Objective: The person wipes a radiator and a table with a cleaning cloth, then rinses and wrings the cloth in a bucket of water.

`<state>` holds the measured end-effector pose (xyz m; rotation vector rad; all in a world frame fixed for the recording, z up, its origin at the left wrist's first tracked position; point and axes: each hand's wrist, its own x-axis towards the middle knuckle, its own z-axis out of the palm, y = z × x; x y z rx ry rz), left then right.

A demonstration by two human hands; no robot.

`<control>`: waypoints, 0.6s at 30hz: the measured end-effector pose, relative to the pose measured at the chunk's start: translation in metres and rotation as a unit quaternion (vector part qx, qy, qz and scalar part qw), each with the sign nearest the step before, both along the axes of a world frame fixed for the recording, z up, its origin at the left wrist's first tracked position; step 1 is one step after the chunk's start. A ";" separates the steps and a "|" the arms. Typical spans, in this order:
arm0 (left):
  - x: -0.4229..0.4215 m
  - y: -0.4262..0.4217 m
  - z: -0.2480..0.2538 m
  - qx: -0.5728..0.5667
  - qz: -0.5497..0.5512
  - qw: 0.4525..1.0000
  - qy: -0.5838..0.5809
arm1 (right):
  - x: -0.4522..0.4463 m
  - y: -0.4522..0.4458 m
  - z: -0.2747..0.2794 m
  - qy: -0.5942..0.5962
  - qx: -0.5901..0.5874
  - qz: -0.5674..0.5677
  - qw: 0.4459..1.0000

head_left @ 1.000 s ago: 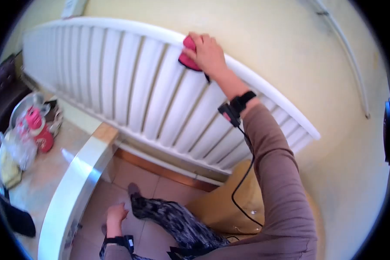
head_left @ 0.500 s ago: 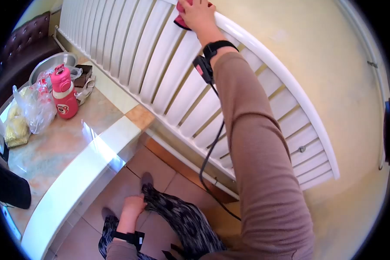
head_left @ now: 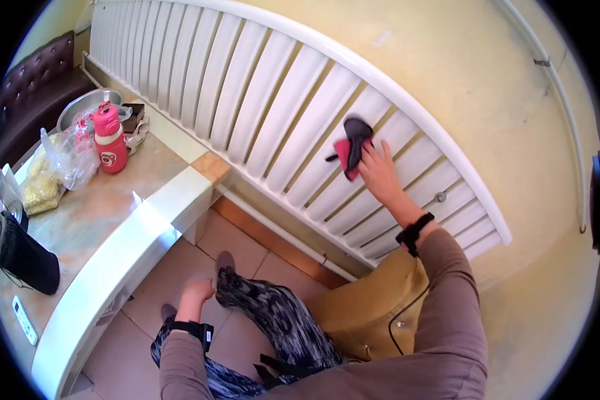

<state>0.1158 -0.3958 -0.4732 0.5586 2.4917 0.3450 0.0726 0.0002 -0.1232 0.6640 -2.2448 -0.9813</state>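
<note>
My right hand (head_left: 379, 177) presses a pink and black cloth (head_left: 355, 148) against the slats of a white radiator (head_left: 300, 113). Its fingers lie over the lower right part of the cloth, and a black end of the cloth sticks up past them, slightly blurred. Around that wrist sits a black strap. Down by my leg, over the tiled floor, hangs my left hand (head_left: 198, 291) with its fingers curled in; I see nothing in it. It touches neither the table nor the radiator.
On the marble-patterned table (head_left: 123, 213) stand a pink bottle (head_left: 111, 143), a metal basin (head_left: 87, 107), plastic bags (head_left: 73, 160), a black pouch (head_left: 30, 260) and a white remote (head_left: 25, 320). A mustard upholstered chair (head_left: 353, 303) stands below the radiator. A pipe (head_left: 567, 100) runs along the wall.
My right hand and the cloth have moved from the radiator's top rail down onto its slats, towards me. My right arm is now bent. My left hand stays low, and the view has shifted.
</note>
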 end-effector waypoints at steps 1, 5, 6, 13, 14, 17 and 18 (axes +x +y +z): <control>0.001 0.000 -0.001 0.006 0.009 1.000 -0.003 | 0.012 0.003 -0.008 -0.003 0.000 0.000 1.000; -0.002 0.007 0.011 0.019 0.016 1.000 -0.012 | 0.005 -0.015 0.008 -0.037 -0.042 0.038 0.998; -0.004 0.010 0.008 0.022 0.019 0.999 -0.016 | -0.004 -0.029 0.026 0.000 -0.071 0.062 0.996; -0.015 0.019 -0.004 0.046 0.012 0.999 0.003 | -0.141 -0.110 0.094 0.113 -0.043 0.150 0.981; -0.015 0.020 -0.009 0.049 0.009 0.999 0.007 | -0.159 -0.117 0.087 0.095 -0.040 0.137 0.985; -0.016 0.019 -0.004 0.023 0.009 0.999 0.026 | -0.204 -0.135 0.054 0.126 -0.008 0.107 0.986; -0.016 0.018 -0.002 0.022 0.003 0.999 0.027 | -0.209 -0.140 0.045 0.153 -0.009 0.098 0.983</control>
